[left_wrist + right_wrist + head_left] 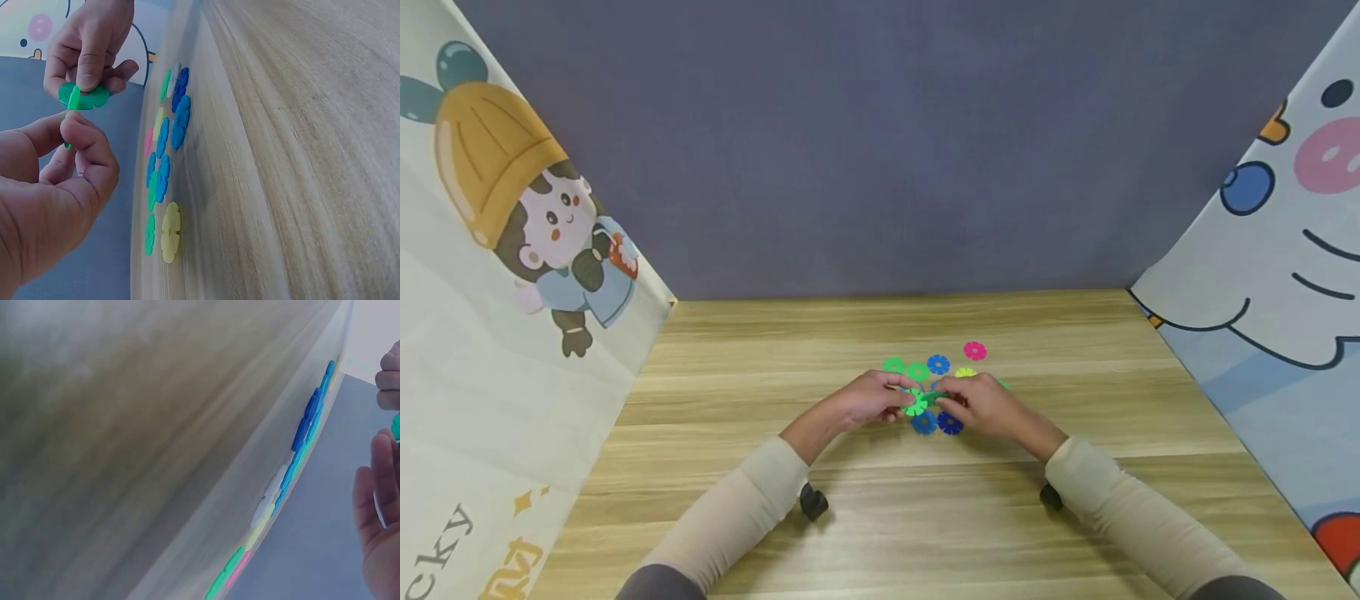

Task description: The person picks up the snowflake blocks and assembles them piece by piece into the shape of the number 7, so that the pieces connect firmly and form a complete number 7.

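Over the table, my left hand (871,397) pinches a bright green notched plastic disc (914,404) between thumb and fingers. My right hand (988,405) pinches a second green disc (95,98), which looks darker. In the left wrist view the two discs meet roughly at right angles, edge to edge; how deep their slots engage I cannot tell. The right wrist view catches only part of my right hand (386,512) at its right edge, with a sliver of green disc (396,427) above. Below both hands lie a blue disc (924,423) and a dark blue disc (951,423).
More flat discs lie loosely grouped on the wood-grain table (737,350): pink (975,351), blue (938,364), green (893,365), yellow (966,372), pale yellow (170,232) and white (174,79). A grey back panel (887,167) and printed side panels (467,350) surround the table.
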A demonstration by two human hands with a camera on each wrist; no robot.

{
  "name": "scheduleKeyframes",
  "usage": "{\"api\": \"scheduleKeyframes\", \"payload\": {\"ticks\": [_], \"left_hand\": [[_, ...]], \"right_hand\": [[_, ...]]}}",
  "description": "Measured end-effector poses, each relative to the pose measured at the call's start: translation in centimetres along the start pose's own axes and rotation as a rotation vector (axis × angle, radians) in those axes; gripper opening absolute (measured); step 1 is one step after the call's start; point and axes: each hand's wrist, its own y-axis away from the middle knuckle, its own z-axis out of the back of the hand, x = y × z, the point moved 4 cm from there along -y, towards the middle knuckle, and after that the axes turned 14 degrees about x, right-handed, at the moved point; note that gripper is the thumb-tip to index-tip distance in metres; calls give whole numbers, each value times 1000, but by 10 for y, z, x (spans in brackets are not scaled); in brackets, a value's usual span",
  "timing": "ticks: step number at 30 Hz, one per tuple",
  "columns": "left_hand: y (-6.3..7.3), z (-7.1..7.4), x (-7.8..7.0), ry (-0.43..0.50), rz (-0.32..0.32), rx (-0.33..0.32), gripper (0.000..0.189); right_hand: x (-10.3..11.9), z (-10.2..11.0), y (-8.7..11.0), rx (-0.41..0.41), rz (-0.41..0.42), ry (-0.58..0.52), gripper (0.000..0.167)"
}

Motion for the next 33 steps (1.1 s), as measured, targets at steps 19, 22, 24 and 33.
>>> {"api": "scheduleKeyframes", "payload": {"ticks": [19,22,24,33], "left_hand": [[-1,-3,-8,98,6,-35,30],[0,-2,-9,94,12,-30,29],[0,-2,-8,91,13,-21,30],[3,2,0,73,27,0,36]], "right_hand": [[7,1,-3,-20,-18,-25,5],[7,0,-4,-16,-24,-31,5],[7,0,-4,-13,-23,-33,6],[7,0,-7,75,-78,-29,10]]}}
